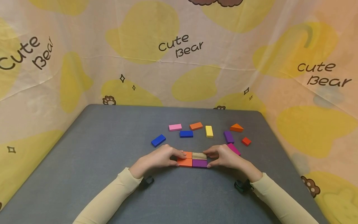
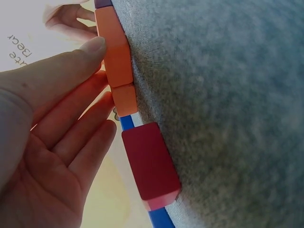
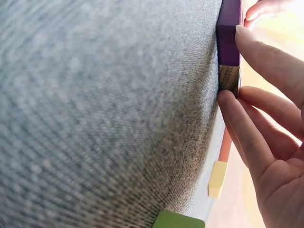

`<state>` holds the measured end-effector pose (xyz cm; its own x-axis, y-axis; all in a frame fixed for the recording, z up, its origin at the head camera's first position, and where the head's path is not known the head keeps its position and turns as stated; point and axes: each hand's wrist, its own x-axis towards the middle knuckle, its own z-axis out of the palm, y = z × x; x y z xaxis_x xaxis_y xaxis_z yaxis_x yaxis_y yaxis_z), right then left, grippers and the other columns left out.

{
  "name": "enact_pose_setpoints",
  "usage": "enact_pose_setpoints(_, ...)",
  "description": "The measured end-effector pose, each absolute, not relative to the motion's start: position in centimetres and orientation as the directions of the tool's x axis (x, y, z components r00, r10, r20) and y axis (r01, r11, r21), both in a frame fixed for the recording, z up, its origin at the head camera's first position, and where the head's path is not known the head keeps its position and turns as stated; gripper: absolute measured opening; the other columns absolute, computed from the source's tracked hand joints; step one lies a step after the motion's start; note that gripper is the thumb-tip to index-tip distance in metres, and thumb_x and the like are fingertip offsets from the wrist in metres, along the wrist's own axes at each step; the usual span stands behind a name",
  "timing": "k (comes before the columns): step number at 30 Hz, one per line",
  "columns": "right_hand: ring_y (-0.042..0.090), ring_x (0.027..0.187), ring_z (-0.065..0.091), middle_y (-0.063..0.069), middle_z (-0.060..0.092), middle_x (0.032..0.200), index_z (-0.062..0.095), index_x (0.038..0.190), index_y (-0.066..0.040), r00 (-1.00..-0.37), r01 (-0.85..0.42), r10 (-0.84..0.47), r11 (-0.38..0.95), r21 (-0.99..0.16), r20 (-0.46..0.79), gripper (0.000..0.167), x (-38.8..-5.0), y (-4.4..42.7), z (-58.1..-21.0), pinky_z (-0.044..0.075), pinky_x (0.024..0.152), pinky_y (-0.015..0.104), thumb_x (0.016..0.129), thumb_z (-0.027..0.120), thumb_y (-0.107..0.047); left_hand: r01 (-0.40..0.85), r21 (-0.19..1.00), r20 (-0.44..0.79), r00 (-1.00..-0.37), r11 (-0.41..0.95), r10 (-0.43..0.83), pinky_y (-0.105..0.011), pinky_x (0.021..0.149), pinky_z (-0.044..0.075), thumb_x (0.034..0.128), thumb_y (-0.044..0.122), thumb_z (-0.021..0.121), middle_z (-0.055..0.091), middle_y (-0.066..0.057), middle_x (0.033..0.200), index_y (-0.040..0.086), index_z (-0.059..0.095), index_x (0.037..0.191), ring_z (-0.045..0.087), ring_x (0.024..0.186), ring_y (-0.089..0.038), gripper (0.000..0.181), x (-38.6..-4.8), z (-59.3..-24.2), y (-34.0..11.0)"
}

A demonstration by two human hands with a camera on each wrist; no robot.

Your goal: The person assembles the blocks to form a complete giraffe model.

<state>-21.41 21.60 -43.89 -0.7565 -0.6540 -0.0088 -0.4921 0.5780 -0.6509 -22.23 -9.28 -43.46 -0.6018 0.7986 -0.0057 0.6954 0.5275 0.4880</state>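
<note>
Four-sided wooden blocks lie together as a flat rectangle: a front orange block (image 1: 185, 162), a rear orange block (image 1: 188, 155), a purple block (image 1: 199, 163) and a wood-grain block (image 1: 199, 156). My left hand (image 1: 158, 158) holds the orange pair at the left end, thumb (image 2: 95, 46) on the front one and fingers on the rear one. At the right end, my right hand (image 1: 225, 156) grips the other pair, thumb (image 3: 249, 40) against the purple block and fingers at the wood-grain one. Its fingers partly cover that end.
Behind lie blue blocks (image 1: 158, 140), a pink block (image 1: 175, 127), another orange block (image 1: 196, 126) and a yellow block (image 1: 209, 131). Rightward are purple (image 1: 228, 137), magenta (image 1: 233, 149), red (image 1: 246, 141) and orange triangular (image 1: 236, 127) blocks. Wrist views show crimson (image 2: 152, 161) and green (image 3: 179, 220) blocks.
</note>
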Motion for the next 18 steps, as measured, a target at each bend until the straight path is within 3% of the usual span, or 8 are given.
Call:
enact_pose_setpoints(11, 0.022, 0.104, 0.066, 0.009, 0.067, 0.117, 0.064, 0.122, -0.005, -0.777, -0.472, -0.630, 0.582, -0.663, 0.000, 0.053, -21.3, 22.9, -43.1, 0.055, 0.083, 0.032, 0.076, 0.079, -0.028, 0.694, 0.500, -0.004, -0.596, 0.517, 0.803, -0.031, 0.098, 0.047, 0.0852, 0.022, 0.071, 0.060, 0.007, 0.128, 0.023, 0.066, 0.122, 0.054, 0.122, -0.006, 0.038, -22.2, -43.5, -9.1)
enact_pose_setpoints(18, 0.030, 0.102, 0.067, 0.015, 0.067, 0.117, 0.064, 0.120, -0.002, -0.858, -0.435, -0.502, 0.608, -0.664, 0.103, 0.053, -21.5, 26.6, -41.5, 0.055, 0.082, 0.040, 0.075, 0.081, -0.025, 0.696, 0.494, 0.004, -0.601, 0.521, 0.799, -0.030, 0.098, 0.047, 0.0846, 0.022, 0.072, 0.061, 0.007, 0.127, 0.024, 0.066, 0.122, 0.053, 0.122, -0.005, 0.037, -22.2, -43.6, -9.3)
